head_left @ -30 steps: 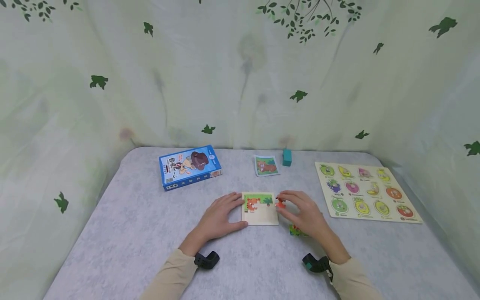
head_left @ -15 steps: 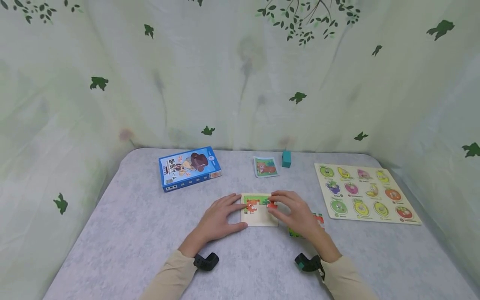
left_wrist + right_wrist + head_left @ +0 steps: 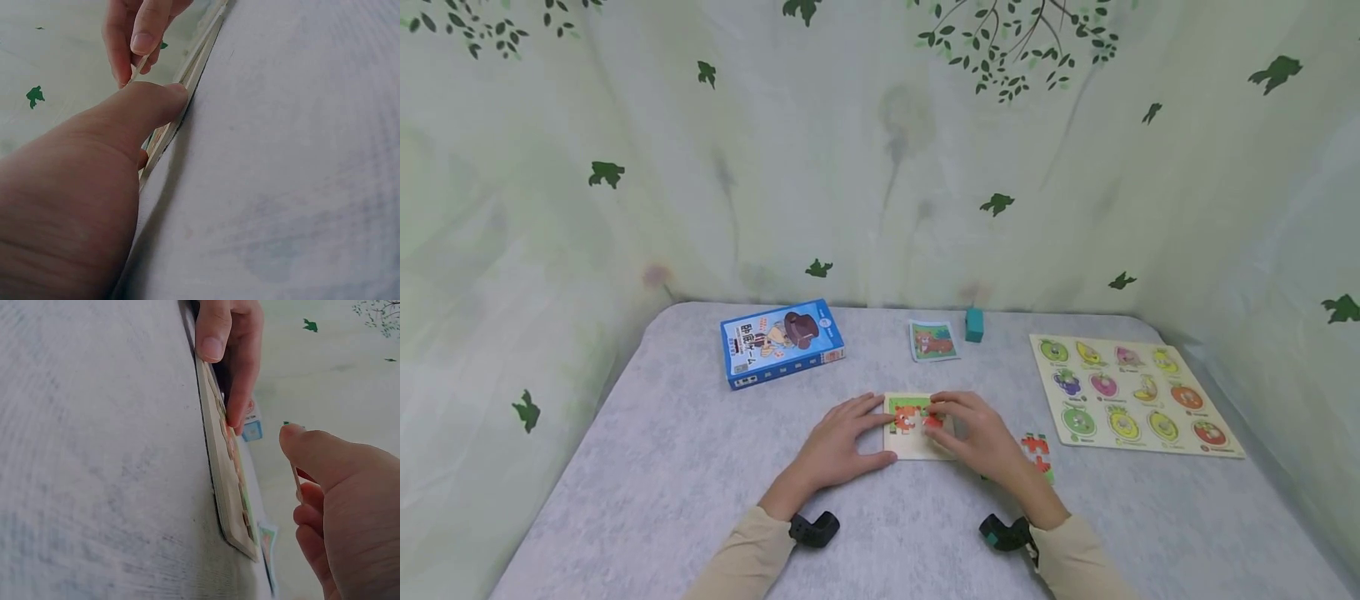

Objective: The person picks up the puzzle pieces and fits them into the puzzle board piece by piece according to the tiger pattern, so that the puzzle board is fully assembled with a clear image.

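Note:
My left hand (image 3: 835,442) rests along the left side of a small wooden puzzle board (image 3: 904,451). Its thumb touches the near left corner, and the index finger lies on a fitted orange piece (image 3: 906,419). My right hand (image 3: 988,442) pinches a red-orange jigsaw piece (image 3: 933,421) between thumb and fingers. In the right wrist view that piece (image 3: 297,487) appears as a thin edge, held apart from the board (image 3: 220,481). Green pieces line the board's far side. Loose jigsaw pieces (image 3: 1036,454) lie right of the board, partly hidden by my right wrist.
A blue game box (image 3: 782,342) lies at the back left. Behind the board are a bear picture card (image 3: 933,341) and a teal block (image 3: 973,325). A fruit puzzle board (image 3: 1138,396) lies on the right. A leaf-printed curtain (image 3: 880,167) hangs behind the table.
My right hand has carried the pinched piece left, from beside the board to over it. My left index finger has shifted onto the fitted piece. More loose pieces show at the right.

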The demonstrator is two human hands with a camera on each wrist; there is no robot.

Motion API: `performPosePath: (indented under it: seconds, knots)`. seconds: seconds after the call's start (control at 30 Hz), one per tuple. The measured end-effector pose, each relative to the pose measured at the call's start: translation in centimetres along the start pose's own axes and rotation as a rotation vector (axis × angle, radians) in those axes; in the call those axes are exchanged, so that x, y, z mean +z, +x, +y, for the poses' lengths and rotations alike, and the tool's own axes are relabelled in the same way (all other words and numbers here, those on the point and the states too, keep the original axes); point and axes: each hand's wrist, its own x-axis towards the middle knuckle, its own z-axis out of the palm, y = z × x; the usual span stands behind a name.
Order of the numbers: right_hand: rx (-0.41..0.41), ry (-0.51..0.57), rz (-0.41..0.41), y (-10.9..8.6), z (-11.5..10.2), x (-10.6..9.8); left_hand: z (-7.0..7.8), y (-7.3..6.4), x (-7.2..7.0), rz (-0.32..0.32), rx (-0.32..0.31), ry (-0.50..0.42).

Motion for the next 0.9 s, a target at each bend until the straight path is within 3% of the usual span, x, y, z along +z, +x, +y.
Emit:
performPosePath:
  seconds: [0.33, 0.9]
  knots:
    - [-0.041, -0.028, 0.021, 0.2, -0.2, 1.0, -0.1, 0.0, -0.1, 0.001, 0.002, -0.014]
    - [0.043, 0.039, -0.057, -0.1, 0.0, 2.3, 0.1, -0.1, 0.0, -0.001, -0.003, -0.014]
